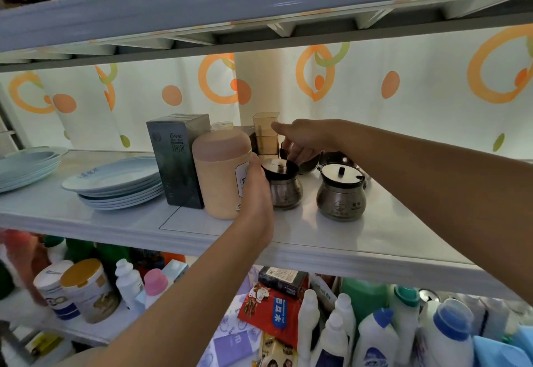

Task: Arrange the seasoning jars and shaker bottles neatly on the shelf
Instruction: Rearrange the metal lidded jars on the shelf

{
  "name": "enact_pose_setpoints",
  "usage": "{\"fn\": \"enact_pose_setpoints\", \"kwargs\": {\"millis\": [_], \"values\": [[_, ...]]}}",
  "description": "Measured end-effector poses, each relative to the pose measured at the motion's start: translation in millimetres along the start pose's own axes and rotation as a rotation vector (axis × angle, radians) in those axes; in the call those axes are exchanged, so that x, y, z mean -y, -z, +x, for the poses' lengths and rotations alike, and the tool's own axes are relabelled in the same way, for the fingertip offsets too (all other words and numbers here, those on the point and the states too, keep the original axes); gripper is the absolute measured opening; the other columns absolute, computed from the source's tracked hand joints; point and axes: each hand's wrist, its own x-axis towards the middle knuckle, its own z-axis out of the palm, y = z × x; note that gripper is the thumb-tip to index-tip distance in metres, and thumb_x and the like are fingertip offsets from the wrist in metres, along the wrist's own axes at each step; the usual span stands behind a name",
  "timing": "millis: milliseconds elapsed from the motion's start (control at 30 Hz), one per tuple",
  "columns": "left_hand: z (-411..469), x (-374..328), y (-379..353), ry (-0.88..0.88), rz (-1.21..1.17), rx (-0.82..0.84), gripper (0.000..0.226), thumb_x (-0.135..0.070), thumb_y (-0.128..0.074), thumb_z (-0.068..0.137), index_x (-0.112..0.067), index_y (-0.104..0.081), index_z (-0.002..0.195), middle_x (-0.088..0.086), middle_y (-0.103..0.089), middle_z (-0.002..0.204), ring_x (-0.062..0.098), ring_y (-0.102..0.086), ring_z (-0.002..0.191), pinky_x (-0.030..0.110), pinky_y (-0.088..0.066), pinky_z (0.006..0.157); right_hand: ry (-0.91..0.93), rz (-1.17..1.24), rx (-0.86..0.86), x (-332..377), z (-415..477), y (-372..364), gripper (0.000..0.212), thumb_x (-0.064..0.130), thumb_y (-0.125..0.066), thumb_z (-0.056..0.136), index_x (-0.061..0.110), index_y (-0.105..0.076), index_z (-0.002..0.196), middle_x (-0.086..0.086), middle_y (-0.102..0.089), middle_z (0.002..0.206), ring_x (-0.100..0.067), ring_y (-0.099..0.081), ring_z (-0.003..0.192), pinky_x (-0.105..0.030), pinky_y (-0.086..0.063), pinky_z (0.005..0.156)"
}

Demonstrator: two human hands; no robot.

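Left hand (255,193) against orange bottle (220,174)

plates (115,182) stacked left | dark box (176,162) upright beside them | detergent bottles (375,335) below | curtain (403,84) behind

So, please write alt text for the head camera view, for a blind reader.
Two bare hands work a seasoning jar on a white shelf: left hand against its side, right hand at its lid. A second jar stands right; plates left.

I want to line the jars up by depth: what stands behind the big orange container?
Behind the big orange container, a clear bottle neck pokes up beside the dark box. The container hides the bottle's body.
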Motion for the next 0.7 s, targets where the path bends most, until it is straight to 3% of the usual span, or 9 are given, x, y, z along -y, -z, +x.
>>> {"fn": "enact_pose_setpoints", "kwargs": {"millis": [67, 167, 233, 267, 300, 533, 633, 700], "values": [[6.5, -6.7, 1.1, 0.052, -0.033, 0.038, 0.059, -0.047, -0.022, 0.102, -0.012, -0.029, 0.149, 0.004, -0.036, 0.153, 0.021, -0.035, 0.14, 0.024, -0.031, 0.095, -0.004, 0.007, -0.015, -1.1, -0.8, 0.5, 0.076, 0.064, -0.023, 0.096, 0.002, -0.051, 0.13, -0.022, -0.065, 0.119, -0.032, -0.066, 0.104, -0.044, -0.047, 0.101], [10.7, -13.4, 0.5, 0.077, -0.035, 0.079, 0.051, -0.037, -0.03, 0.102, -0.013, -0.032, 0.147, 0.004, -0.038, 0.152, 0.011, -0.05, 0.128, 0.018, -0.034, 0.088, -0.015, 0.011, -0.046, -3.5, -1.1, 0.8, 0.074, 0.062, -0.023, 0.097, 0.001, -0.049, 0.13, -0.022, -0.066, 0.115, -0.031, -0.067, 0.098, -0.04, -0.051, 0.095], [12.4, -15.2, 0.5, 0.057, 0.039, 0.08, 0.048, -0.034, -0.033, 0.101, -0.014, -0.036, 0.145, 0.005, -0.043, 0.148, -0.004, -0.064, 0.084, 0.007, -0.044, 0.069, -0.019, 0.018, -0.064, -5.2, -1.1, 1.5, 0.073, 0.061, -0.024, 0.097, 0.001, -0.05, 0.128, -0.021, -0.067, 0.111, -0.031, -0.069, 0.095, -0.04, -0.052, 0.094], [12.6, -15.8, 0.2, 0.043, 0.074, 0.058, 0.047, -0.034, -0.034, 0.101, -0.014, -0.039, 0.143, 0.006, -0.045, 0.146, -0.006, -0.059, 0.069, 0.01, -0.045, 0.059, -0.02, 0.023, -0.066, -5.7, -1.5, 2.0, 0.072, 0.061, -0.024, 0.097, 0.001, -0.05, 0.127, -0.021, -0.068, 0.109, -0.03, -0.07, 0.094, -0.041, -0.052, 0.094], [15.0, -14.7, 1.1, 0.041, 0.077, 0.045, 0.046, -0.034, -0.035, 0.101, -0.015, -0.041, 0.142, 0.005, -0.047, 0.145, -0.004, -0.054, 0.067, 0.015, -0.043, 0.058, -0.018, 0.03, -0.065, -5.9, -2.2, 2.4, 0.071, 0.061, -0.023, 0.097, 0.001, -0.049, 0.127, -0.022, -0.068, 0.109, -0.03, -0.07, 0.093, -0.042, -0.052, 0.095], [39.0, -8.3, 6.2, 0.06, 0.104, 0.019, 0.045, -0.04, -0.04, 0.096, -0.018, -0.048, 0.135, -0.002, -0.056, 0.118, 0.003, -0.053, 0.077, 0.023, -0.04, 0.064, -0.028, 0.061, -0.079, -6.7, -3.5, 1.6, 0.076, 0.06, -0.023, 0.098, -0.006, -0.052, 0.123, -0.026, -0.068, 0.108, -0.034, -0.071, 0.091, -0.044, -0.053, 0.094], [45.1, -6.5, 4.0, 0.072, 0.109, 0.018, 0.048, -0.055, -0.048, 0.08, -0.025, -0.053, 0.118, 0.0, -0.059, 0.128, 0.012, -0.058, 0.102, 0.03, -0.044, 0.087, -0.044, 0.07, -0.101, -7.6, -4.7, 2.2, 0.077, 0.061, -0.023, 0.098, -0.007, -0.051, 0.122, -0.026, -0.068, 0.107, -0.034, -0.072, 0.089, -0.043, -0.054, 0.093], [62.1, 2.9, 7.6, 0.076, 0.113, -0.026, 0.075, -0.064, -0.055, 0.06, -0.024, -0.052, 0.123, 0.001, -0.059, 0.131, 0.017, -0.056, 0.115, 0.039, -0.041, 0.102, -0.047, 0.079, -0.108, -8.3, -6.9, 3.4, 0.074, 0.061, -0.022, 0.098, -0.004, -0.049, 0.123, -0.026, -0.068, 0.105, -0.034, -0.072, 0.088, -0.041, -0.055, 0.09]]}}
